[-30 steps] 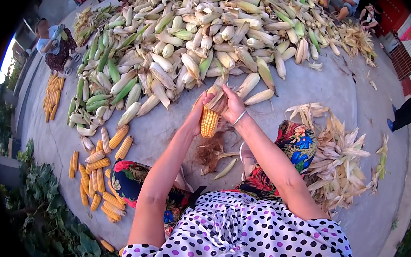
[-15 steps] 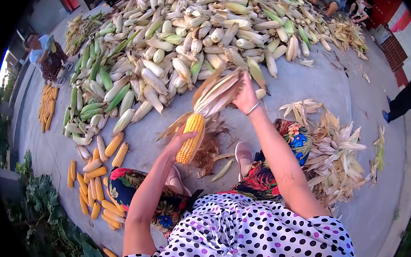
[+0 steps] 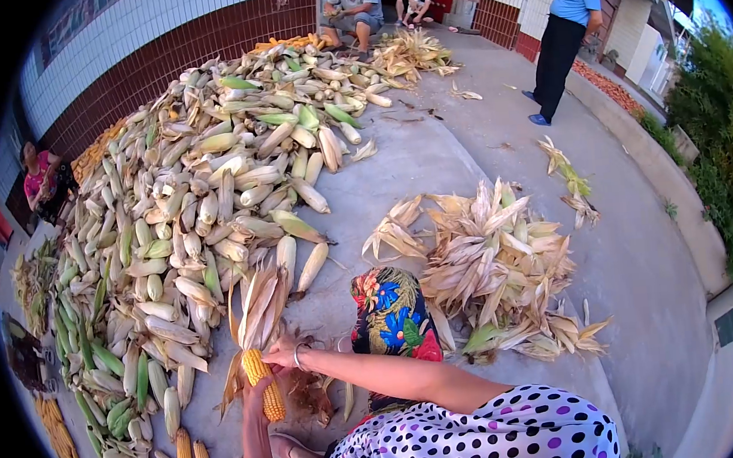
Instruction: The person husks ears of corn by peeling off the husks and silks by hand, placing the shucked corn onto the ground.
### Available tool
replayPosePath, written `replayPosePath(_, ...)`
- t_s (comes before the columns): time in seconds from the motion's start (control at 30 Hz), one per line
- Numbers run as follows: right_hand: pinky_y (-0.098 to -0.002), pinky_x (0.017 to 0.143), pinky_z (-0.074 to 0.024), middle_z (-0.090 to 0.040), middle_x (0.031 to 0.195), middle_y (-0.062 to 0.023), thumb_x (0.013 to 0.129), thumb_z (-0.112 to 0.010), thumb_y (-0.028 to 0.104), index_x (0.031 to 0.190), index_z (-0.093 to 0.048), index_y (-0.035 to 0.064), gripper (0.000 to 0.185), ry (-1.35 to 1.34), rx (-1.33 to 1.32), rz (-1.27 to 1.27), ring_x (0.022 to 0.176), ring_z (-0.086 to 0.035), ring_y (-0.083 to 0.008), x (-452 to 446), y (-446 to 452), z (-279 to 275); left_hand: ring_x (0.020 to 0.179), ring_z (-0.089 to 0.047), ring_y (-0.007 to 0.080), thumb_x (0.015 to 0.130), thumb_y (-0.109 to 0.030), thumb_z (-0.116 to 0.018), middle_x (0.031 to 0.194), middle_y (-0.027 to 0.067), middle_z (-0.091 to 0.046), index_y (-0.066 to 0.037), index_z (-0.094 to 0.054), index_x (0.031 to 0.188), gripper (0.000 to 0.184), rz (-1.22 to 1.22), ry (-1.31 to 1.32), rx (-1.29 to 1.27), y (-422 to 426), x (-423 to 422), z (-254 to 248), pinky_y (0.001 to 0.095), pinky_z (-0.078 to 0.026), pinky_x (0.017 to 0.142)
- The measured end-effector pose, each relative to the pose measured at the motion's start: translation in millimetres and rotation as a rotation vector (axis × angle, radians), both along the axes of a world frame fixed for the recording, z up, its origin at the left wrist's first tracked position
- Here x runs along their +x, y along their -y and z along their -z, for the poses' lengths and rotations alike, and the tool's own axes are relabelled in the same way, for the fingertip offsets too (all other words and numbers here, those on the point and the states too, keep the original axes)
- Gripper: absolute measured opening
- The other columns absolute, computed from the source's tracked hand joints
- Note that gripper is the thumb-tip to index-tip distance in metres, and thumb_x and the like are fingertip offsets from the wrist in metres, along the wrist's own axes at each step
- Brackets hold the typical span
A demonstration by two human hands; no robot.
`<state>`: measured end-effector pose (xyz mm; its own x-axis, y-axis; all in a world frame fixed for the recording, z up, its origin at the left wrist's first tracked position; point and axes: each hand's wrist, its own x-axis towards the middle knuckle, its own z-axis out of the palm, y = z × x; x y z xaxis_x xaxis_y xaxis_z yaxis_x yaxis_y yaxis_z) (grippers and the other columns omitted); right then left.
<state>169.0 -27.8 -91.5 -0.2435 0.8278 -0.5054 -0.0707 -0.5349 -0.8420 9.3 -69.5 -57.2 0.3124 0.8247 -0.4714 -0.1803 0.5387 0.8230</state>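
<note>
At lower left, your left hand [image 3: 254, 394] grips one long yellow corncob [image 3: 271, 398]; your right hand [image 3: 287, 354] touches beside its pale dry husk [image 3: 263, 310], pinching unclear.

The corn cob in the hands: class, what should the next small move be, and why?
Probably twist the husk off the cob with the right hand, the left hand steadying it. The cob's yellow side is bare, but the folded-back husk seems joined at its far end, near the right hand; the left hand grips lower down.

The cob [image 3: 257, 368] is in front of the corn heap [image 3: 185, 217], left of the husk pile [image 3: 502, 257].
</note>
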Motion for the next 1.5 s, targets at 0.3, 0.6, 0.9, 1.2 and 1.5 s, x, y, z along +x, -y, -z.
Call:
replayPosePath(0.3,-0.0359,0.056,-0.0558,-0.063,0.097,-0.0154,0.078,-0.066,0.018,0.116,-0.051,-0.0021,0.045,0.031,-0.109,0.112,0.074,-0.066,-0.0235,7,14,-34,0.058,-0.058,0.0217,0.073,-0.007,-0.059,0.081,0.01,-0.057,-0.001,-0.049,0.106,0.035,0.072,-0.122,0.027,13,17,10,0.033,-0.053,0.048)
replayPosePath(0.6,-0.0319,0.05,-0.0449,-0.058,0.066,-0.005,0.067,-0.066,0.025,0.076,-0.059,0.0076,0.021,-0.207,-0.093,0.104,0.056,-0.055,-0.0188,-7,1,3,0.074,-0.06,0.0179,0.067,-0.001,-0.06,0.087,0.0065,-0.059,0.001,-0.053,0.105,0.039,0.181,-0.269,0.21,32,44,-28,0.0292,-0.05,0.066)
replayPosePath(0.9,-0.0335,0.045,-0.0444,-0.057,0.06,-0.0075,0.062,-0.067,0.019,0.068,-0.058,0.0049,0.018,-0.263,-0.215,0.237,0.048,-0.053,-0.0214,-6,-22,12,0.075,-0.058,0.0184,0.067,-0.001,-0.063,0.088,0.0069,-0.057,0.001,-0.047,0.109,0.044,0.194,-0.322,0.249,42,53,-42,0.03,-0.047,0.066)
replayPosePath(1.2,-0.0335,0.056,-0.0531,-0.064,0.071,-0.0127,0.073,-0.068,0.019,0.083,-0.061,0.0007,0.022,-0.699,-0.287,0.129,0.059,-0.062,-0.0206,-2,-19,2,0.08,-0.058,0.0186,0.065,0.001,-0.062,0.096,0.0084,-0.055,0.0,-0.042,0.117,0.056,0.128,-0.228,0.213,49,40,-33,0.03,-0.049,0.069)
replayPosePath(1.5,-0.0349,0.061,-0.0552,-0.064,0.083,-0.014,0.077,-0.07,0.024,0.1,-0.057,-0.0004,0.036,-0.877,-0.293,0.106,0.068,-0.064,-0.023,1,-6,-17,0.076,-0.057,0.0175,0.065,0.0,-0.059,0.093,0.0066,-0.055,-0.001,-0.044,0.115,0.052,0.167,-0.25,0.216,60,25,-42,0.0295,-0.049,0.066)
